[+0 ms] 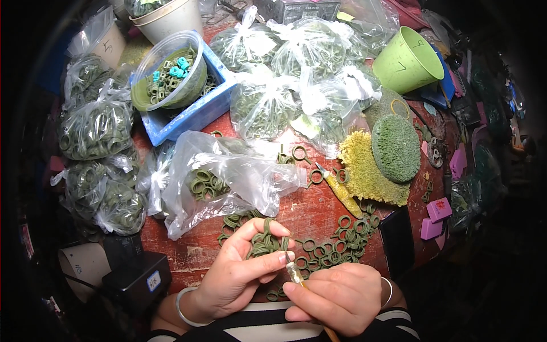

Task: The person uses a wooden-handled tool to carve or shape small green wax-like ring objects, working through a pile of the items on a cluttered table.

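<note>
Several dark green wax rings (262, 245) are gathered in my left hand (232, 275), one of them pinched upright between thumb and forefinger. My right hand (341, 292) is wrapped round a thin carving tool (294, 273) with a wooden handle and a pale wrapped neck. Its narrow tip meets the pinched ring, though whether it touches or enters the ring is too small to tell. Just beyond my hands, loose green rings (333, 251) lie heaped on the red tabletop (188, 256). More rings (206, 183) show in the mouth of a clear plastic bag (250, 176).
Tied bags of rings (259, 105) crowd the back and the left (97, 134). A blue bin (188, 122) holds a clear tub (154, 105). At right stand a green cup (407, 60), a yellow-green mat (362, 165), a round green pad (396, 148), a yellow-handled tool (343, 195) and a black phone (397, 239).
</note>
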The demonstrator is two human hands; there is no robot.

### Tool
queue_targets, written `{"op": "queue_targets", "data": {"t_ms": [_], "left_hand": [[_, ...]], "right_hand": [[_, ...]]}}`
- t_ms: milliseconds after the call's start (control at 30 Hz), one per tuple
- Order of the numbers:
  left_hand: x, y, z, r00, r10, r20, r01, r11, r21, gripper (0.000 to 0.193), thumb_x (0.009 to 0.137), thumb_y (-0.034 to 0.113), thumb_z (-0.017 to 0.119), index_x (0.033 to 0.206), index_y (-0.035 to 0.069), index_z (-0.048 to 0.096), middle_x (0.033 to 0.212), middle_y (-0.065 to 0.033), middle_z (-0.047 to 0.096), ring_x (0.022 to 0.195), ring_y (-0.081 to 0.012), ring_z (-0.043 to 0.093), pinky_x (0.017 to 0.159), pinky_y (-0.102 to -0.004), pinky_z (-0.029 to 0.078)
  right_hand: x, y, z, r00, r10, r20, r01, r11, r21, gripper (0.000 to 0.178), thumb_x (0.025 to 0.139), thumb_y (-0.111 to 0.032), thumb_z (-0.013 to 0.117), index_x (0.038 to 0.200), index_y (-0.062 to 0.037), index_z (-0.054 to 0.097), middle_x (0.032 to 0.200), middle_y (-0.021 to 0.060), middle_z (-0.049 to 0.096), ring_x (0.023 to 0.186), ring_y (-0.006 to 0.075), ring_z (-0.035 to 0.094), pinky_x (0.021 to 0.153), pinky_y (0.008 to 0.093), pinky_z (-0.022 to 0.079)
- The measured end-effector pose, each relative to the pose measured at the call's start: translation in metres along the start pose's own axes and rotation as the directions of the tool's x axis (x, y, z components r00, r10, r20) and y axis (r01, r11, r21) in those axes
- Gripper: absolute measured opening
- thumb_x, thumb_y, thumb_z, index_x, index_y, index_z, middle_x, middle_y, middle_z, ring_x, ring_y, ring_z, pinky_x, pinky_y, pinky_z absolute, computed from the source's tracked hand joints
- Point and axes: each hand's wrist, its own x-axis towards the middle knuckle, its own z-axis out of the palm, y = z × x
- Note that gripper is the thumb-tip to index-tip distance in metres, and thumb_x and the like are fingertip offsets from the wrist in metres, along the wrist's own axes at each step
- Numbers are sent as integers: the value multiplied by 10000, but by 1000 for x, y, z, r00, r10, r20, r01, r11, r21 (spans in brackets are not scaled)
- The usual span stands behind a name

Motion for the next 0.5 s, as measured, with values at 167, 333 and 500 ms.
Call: {"op": "queue_targets", "data": {"t_ms": [167, 333, 500], "left_hand": [[0, 0, 0, 1000, -7, 1, 7, 1000, 0, 322, 873, -41, 640, 1141, 76, 507, 1067, -84, 623, 868, -74, 601, 612, -166, 412], [0, 2, 7, 999, -11, -51, 13, 1000, 23, 323, 863, -59, 627, 1132, 71, 503, 1057, -82, 611, 777, -58, 548, 583, -165, 394], [0, 0, 0, 1000, -10, 0, 10, 1000, 5, 329, 874, -37, 639, 1147, 79, 498, 1066, -78, 617, 877, -75, 600, 621, -164, 412]], "right_hand": [[0, 0, 0, 1000, -1, -5, 1, 1000, 3, 317, 779, -233, 781, 968, 7, 695, 755, 36, 638, 632, 149, 643, 520, 235, 507], [4, 3, 2, 995, -23, -98, 24, 1000, 1, 335, 781, -203, 772, 976, 45, 658, 706, 35, 617, 602, 117, 612, 496, 203, 442], [4, 4, 2, 994, -29, -102, 28, 1000, -13, 319, 782, -199, 771, 964, 39, 662, 703, 34, 611, 600, 117, 605, 491, 200, 433]]}}
